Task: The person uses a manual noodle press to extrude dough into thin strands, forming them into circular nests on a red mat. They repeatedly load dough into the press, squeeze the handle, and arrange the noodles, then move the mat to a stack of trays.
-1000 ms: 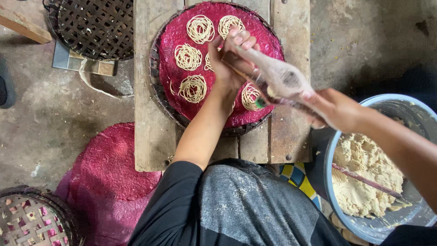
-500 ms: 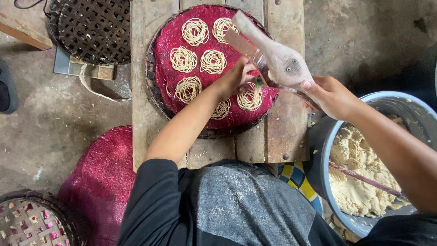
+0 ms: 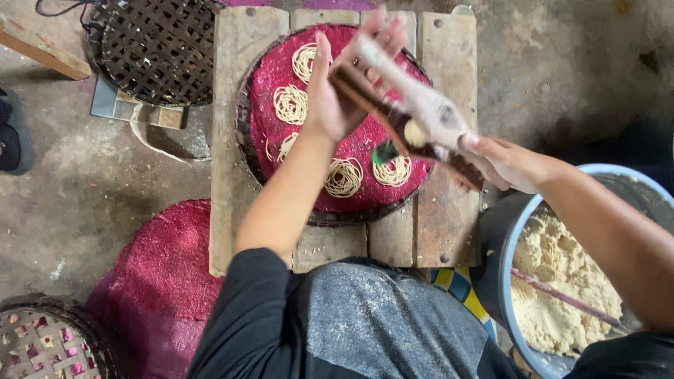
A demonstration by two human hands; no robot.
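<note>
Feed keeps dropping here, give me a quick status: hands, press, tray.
Left hand and right hand both gripping the wooden noodle press above the red-lined tray. Five noodle coils visible. Nothing blocking.

Black short-sleeved top, grey flour-dusted apron over the lap, 2 bare forearms, no gloves.

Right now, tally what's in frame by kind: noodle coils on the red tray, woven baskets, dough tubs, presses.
Noodle coils: 5 visible, more possibly hidden behind the left hand
Woven baskets: 2
Dough tubs: 1
Wooden presses: 1, gripped by the right hand
Total: 9
</note>
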